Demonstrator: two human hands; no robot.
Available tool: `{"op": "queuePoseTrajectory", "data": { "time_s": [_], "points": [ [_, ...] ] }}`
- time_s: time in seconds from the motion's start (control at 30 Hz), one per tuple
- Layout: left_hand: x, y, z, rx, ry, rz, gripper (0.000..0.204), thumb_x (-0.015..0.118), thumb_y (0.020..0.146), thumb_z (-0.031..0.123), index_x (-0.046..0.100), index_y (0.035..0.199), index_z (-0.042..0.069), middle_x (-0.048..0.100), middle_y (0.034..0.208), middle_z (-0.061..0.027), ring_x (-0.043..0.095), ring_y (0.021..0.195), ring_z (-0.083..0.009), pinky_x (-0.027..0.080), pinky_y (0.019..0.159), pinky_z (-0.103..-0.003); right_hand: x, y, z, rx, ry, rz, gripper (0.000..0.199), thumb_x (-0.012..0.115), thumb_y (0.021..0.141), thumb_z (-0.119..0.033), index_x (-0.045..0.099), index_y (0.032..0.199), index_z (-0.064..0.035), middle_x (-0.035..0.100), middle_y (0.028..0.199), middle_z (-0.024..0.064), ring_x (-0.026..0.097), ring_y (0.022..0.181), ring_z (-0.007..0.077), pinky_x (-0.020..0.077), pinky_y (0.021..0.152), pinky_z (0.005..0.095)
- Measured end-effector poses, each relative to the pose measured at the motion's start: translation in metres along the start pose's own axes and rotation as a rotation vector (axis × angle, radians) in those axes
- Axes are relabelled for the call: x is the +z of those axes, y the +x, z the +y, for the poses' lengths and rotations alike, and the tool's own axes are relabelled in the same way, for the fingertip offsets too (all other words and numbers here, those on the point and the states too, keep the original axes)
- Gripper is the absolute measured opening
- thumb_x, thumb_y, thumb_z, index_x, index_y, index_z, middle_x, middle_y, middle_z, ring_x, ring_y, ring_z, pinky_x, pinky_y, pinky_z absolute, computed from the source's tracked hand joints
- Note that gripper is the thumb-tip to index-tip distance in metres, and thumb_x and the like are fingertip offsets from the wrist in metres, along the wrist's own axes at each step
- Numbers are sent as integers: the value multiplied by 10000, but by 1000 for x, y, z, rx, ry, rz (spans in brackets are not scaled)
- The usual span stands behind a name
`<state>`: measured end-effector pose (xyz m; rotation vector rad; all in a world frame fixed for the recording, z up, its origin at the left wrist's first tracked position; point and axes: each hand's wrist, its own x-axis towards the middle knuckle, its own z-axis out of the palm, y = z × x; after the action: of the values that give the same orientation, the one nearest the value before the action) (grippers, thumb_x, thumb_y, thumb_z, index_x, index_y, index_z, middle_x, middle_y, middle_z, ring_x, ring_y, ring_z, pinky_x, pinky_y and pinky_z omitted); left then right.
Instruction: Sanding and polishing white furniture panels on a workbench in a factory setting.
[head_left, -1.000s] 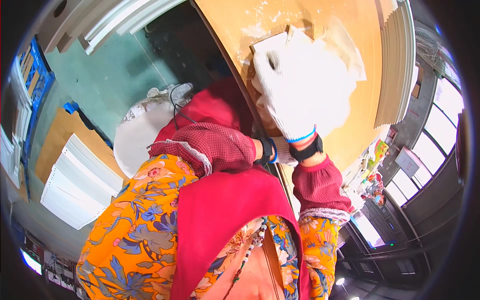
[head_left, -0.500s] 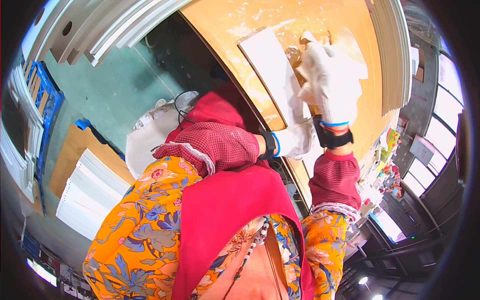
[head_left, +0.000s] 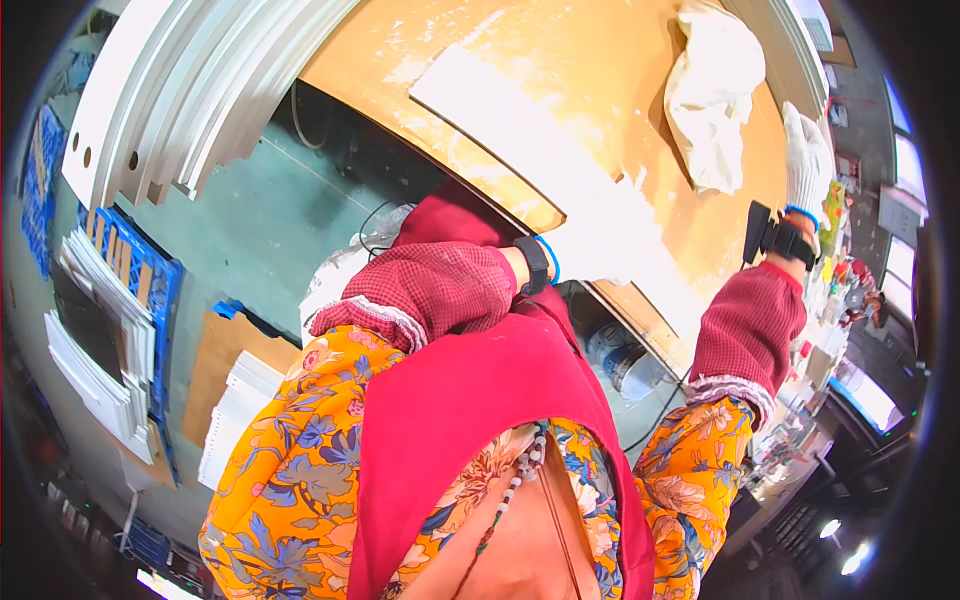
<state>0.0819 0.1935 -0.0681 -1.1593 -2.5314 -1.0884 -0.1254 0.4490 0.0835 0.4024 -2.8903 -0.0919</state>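
Observation:
A long white board (head_left: 500, 115) lies slanting across the tan worktop (head_left: 610, 60). My left hand (head_left: 590, 245), in a white glove, rests at the board's near part; glare blends the glove into the board and its fingers cannot be made out. Stretched out to the right, my right hand (head_left: 806, 165) is also gloved in white, at the worktop's right edge beside a stack of white panels (head_left: 785, 45). How its fingers are set does not show clearly. A bunched off-white cloth (head_left: 712, 95) lies on the worktop, apart from both hands.
More long white panels (head_left: 200, 90) stand at the upper left. Blue pallets (head_left: 165, 300) with white pieces stand on the green floor at left. Under the worktop's near edge is a clear plastic container (head_left: 625, 360). Assorted small items crowd the far right.
My right hand has left the cloth on the worktop and moved right to its edge. My left hand remains at the board. The whole view has shifted.

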Motion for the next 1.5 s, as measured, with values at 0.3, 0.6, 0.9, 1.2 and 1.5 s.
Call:
{"op": "queuePoseTrajectory", "data": {
  "time_s": [0.3,0.6,0.9,1.2,1.5],
  "points": [
    [2,-11,1,-71,-28,-131,420,690,802,345,658,1131,87,640,1109,-161,561,1128,-357,410,1005,-493,-8,-225,-67,525,567,-26,274,638,940,-192,682,1127,3,696,1093,87,624,1001,156,479,913,306],
    [-41,-48,5,27,-3,-367,623,730,785,489,625,1234,70,590,1255,-167,518,1195,-377,371,1044,-501,-24,-457,-56,1274,698,389,286,638,932,-191,669,1131,13,703,1074,114,635,951,203,483,876,327],
    [-40,-50,14,95,356,-354,871,795,687,431,472,1428,105,477,1406,-143,380,1319,-399,230,1150,-536,21,-428,-28,832,296,342,339,678,886,-244,658,1164,-51,677,1109,136,637,1034,280,489,911,365],
    [-31,-59,17,118,472,-262,851,802,697,419,480,1423,113,488,1411,-125,422,1307,-349,260,1138,-529,9,-350,-10,598,68,134,197,646,826,-240,659,951,-89,633,933,134,585,910,334,441,839,471],
    [-68,-15,22,54,103,-579,697,738,821,378,496,1399,74,541,1370,-175,490,1278,-365,377,1076,-443,25,-393,-9,885,920,512,344,659,871,-204,606,1183,-69,632,1098,144,609,1018,309,491,888,399]
  ]
}}
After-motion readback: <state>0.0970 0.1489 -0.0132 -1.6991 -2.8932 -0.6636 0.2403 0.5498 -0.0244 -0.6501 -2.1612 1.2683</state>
